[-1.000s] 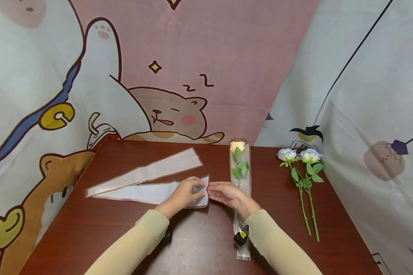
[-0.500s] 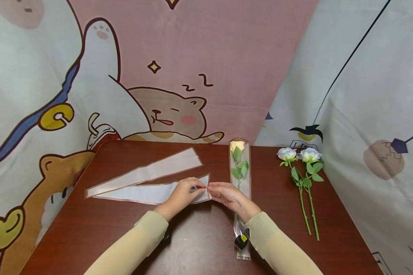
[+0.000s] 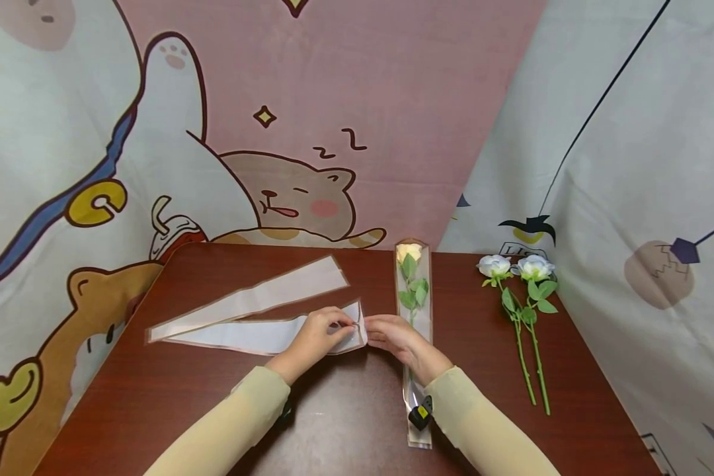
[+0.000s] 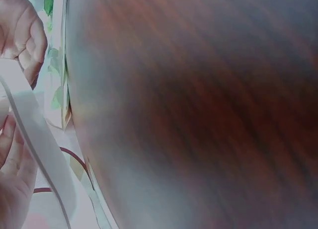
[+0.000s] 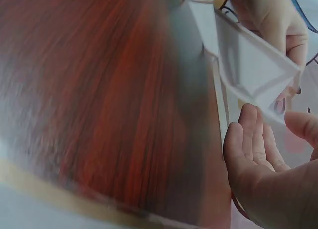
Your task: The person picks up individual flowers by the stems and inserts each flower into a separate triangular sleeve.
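Observation:
A long tapered flower sleeve (image 3: 244, 334), white with a clear border, lies on the table with its wide end to the right. My left hand (image 3: 314, 336) pinches that end near its edge. In the right wrist view the mouth of the sleeve (image 5: 258, 65) gapes, its two layers apart. My right hand (image 3: 401, 338) is just right of the mouth, fingers extended and thumb (image 5: 303, 127) apart, holding nothing. Its fingertips are right at the sleeve's edge. In the left wrist view the sleeve's pale edge (image 4: 32, 119) passes between both hands.
Behind lies a second flat sleeve (image 3: 268, 291). A cream rose (image 3: 408, 254) in a clear sleeve lies partly under my right forearm. Two white roses (image 3: 534, 268) with long stems lie at the right of the brown table (image 3: 333, 423). A cartoon cloth hangs behind.
The wide end of the sleeve went from lying flat to gaping open. My left fingers closed on its edge; my right fingertips met there, then drew slightly right.

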`<state>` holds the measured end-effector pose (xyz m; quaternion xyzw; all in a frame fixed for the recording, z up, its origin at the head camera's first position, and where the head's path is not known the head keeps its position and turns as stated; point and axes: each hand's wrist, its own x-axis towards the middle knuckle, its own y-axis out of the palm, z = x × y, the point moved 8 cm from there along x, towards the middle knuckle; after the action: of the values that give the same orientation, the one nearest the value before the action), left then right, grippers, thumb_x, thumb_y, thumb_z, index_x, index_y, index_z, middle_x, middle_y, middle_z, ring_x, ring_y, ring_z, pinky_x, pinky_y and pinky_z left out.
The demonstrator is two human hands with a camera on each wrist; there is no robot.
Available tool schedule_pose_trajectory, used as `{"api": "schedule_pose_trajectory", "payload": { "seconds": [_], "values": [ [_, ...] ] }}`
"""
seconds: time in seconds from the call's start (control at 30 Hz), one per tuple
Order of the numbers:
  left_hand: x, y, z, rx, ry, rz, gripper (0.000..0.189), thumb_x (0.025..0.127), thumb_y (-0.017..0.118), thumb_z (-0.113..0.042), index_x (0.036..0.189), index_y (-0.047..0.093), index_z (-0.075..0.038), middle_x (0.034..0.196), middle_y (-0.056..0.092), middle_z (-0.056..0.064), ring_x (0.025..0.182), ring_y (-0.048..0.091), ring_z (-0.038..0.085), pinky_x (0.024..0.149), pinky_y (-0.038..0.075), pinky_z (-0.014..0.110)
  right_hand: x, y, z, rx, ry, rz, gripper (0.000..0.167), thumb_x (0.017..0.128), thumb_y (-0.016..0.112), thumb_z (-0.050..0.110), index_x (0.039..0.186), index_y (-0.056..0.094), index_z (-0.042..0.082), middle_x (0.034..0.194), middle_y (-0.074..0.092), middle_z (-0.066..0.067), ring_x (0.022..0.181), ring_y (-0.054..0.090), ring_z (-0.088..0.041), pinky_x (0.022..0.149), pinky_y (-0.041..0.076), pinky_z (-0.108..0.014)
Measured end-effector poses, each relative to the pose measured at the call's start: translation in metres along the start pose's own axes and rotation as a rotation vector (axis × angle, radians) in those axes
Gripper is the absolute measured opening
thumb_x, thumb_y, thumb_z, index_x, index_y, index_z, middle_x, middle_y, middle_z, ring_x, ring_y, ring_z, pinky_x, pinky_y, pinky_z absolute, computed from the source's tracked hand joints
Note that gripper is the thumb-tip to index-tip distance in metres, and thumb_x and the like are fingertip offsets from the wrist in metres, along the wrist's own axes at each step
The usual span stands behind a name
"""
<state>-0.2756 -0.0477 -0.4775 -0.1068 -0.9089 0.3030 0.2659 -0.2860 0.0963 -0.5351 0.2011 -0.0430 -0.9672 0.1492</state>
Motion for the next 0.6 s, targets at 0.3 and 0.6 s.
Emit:
{"api": "schedule_pose_trajectory", "payload": {
  "seconds": [0.3, 0.6],
  "values": [
    [-0.003, -0.005, -0.007, 0.013, 0.052, -0.03, 0.008, 0.081, 0.072, -0.007, 0.087, 0.074, -0.011, 0.09, 0.069, -0.001, 0.083, 0.063, 0.012, 0.073, 0.057, 0.033, -0.001, -0.003, 0.003, -0.189, -0.049, -0.092, 0.021, 0.086, 0.062, 0.002, 0.101, 0.061, -0.012, 0.066, 0.063, 0.0, 0.06, 0.061, -0.011, 0.057, 0.055, -0.023],
    [-0.006, -0.002, -0.003, 0.017, 0.027, 0.0, 0.009, 0.081, 0.075, -0.014, 0.09, 0.074, -0.013, 0.091, 0.068, -0.002, 0.085, 0.063, 0.01, 0.075, 0.056, 0.028, -0.006, 0.005, 0.011, -0.204, -0.092, -0.085, 0.022, 0.085, 0.062, 0.003, 0.1, 0.062, -0.013, 0.068, 0.062, 0.0, 0.062, 0.06, -0.011, 0.061, 0.056, -0.027]
  ]
}}
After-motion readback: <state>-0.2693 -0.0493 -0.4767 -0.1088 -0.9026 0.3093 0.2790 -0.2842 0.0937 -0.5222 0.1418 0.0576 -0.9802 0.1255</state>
